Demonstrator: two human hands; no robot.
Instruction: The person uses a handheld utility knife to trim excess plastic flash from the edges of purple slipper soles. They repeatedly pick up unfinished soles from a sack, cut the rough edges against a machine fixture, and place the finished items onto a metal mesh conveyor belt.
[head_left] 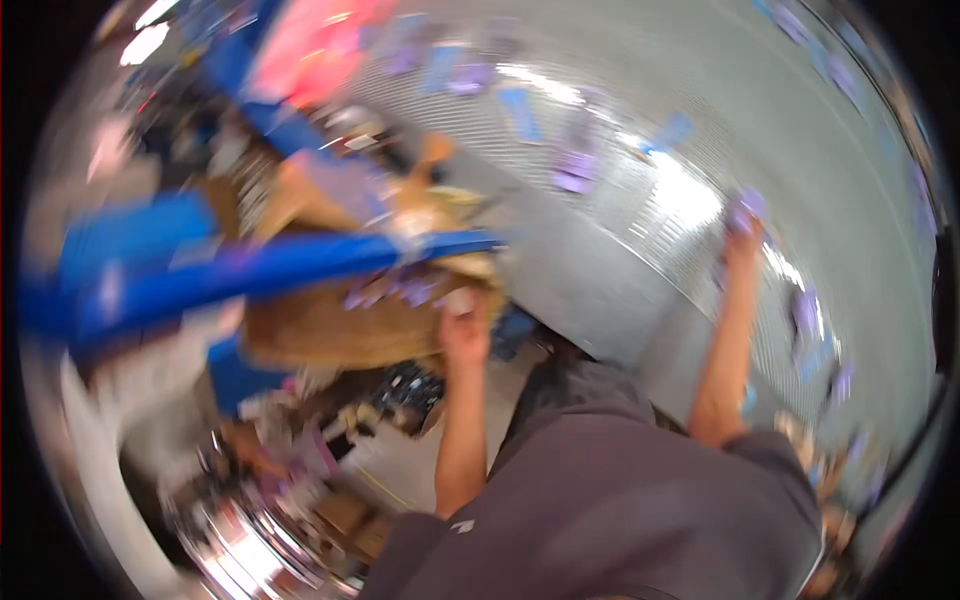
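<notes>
Frame heavily blurred. Left hand (465,330) at centre, fingers inside the open cardboard box (330,325), grip unclear. Right hand (742,238) at upper right, closed on a small purple packet (747,207) against the grey belt (620,270). Blue rail (250,270) crossed the box.

Wide grey ribbed surface (620,270), blurred, carries small flat purple and blue packets scattered abt: one purple packet (574,172) well up-left of right hand's fingers (742,228), blue packet (518,110) further left. More purple ones (805,312) just below-right of those fingers. Brown cardboard box (350,325) sits just left of left hand's fingers (462,318).
</notes>
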